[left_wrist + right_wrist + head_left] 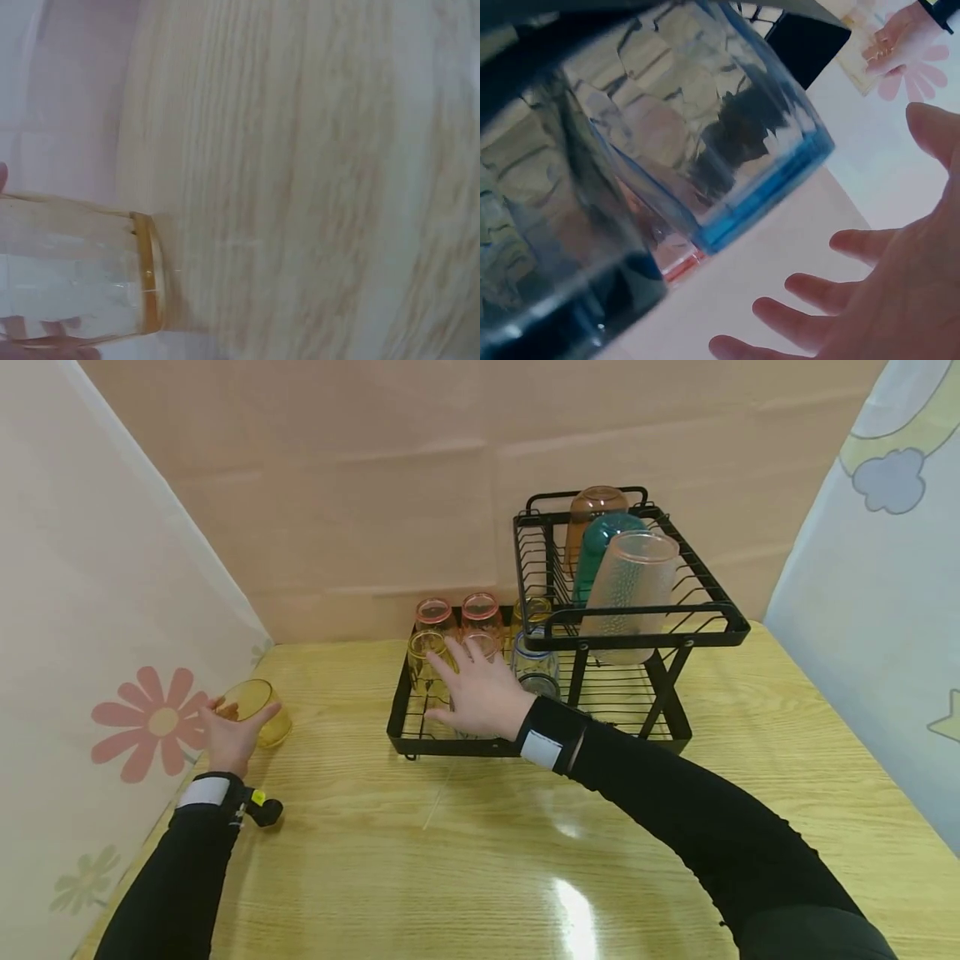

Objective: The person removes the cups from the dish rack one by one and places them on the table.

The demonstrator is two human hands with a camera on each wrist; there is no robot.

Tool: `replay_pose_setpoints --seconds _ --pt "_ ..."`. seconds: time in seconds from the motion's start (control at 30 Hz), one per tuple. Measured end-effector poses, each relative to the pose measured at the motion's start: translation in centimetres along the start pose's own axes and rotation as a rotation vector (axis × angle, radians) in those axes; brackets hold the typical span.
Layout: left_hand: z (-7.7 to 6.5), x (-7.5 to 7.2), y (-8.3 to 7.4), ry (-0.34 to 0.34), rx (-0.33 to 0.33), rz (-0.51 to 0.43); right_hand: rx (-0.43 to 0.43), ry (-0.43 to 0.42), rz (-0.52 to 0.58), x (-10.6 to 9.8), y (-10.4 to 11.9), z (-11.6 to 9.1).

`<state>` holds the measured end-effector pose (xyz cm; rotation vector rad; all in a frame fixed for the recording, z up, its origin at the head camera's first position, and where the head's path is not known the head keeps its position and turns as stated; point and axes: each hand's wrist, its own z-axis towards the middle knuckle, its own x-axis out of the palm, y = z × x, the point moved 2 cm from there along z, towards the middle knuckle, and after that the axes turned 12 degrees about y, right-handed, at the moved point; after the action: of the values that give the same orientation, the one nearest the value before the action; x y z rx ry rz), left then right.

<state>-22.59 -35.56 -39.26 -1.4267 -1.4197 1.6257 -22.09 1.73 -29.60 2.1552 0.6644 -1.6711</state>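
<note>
In the head view, your left hand (228, 743) holds the yellow glass (264, 720) at the left side of the table (337, 860), thumb and fingers parted about as wide as its body, likely to steady it from opposite sides. Your right hand (487, 693) reaches over the lower tier of the black rack (465, 747), fingers fanned, gripping nothing. The glasses (435, 620) there seem to stand mouth down, probably so that they drain.

The left wrist view shows the yellow glass with its thick amber base towards the table, so you appear to have it upright; whether it rests on the wood, I cannot tell.

In the right wrist view, your fingers are spread wide beside a blue-based glass (727, 142), with background visible between, perhaps splayed for clearance.
</note>
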Motion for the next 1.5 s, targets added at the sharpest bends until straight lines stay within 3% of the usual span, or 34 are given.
replay_pose_setpoints --seconds 0.13,0.27,0.43,0.6,0.73,0.9,1.27,1.5 --pt "0.0 -0.3 -0.4 0.054 -0.012 0.138 0.000 0.002 0.004 0.5 0.0 -0.4" --pt "-0.2 -1.0 -1.0 0.092 0.045 0.424 0.004 -0.001 0.015 0.9 0.0 -0.4" --pt "-1.0 -1.3 -2.5 0.036 0.186 0.739 0.010 0.008 0.025 1.4 0.0 -0.3" --pt "-1.5 -0.8 -4.3 0.002 0.282 0.866 0.009 0.011 0.049 1.7 0.0 -0.2" --pt "-1.9 -0.1 -5.7 0.005 0.314 0.917 0.010 0.012 0.057 1.9 0.0 -0.2" --pt "-2.6 1.2 -6.9 0.064 0.346 0.901 0.023 0.012 0.028 2.1 -0.1 0.0" --pt "-5.2 5.5 -9.7 0.128 0.518 0.918 0.058 0.015 0.058 2.6 -0.1 0.5" --pt "-7.2 8.5 -11.0 0.211 0.588 0.894 0.078 -0.016 0.053 3.3 -0.2 1.0"
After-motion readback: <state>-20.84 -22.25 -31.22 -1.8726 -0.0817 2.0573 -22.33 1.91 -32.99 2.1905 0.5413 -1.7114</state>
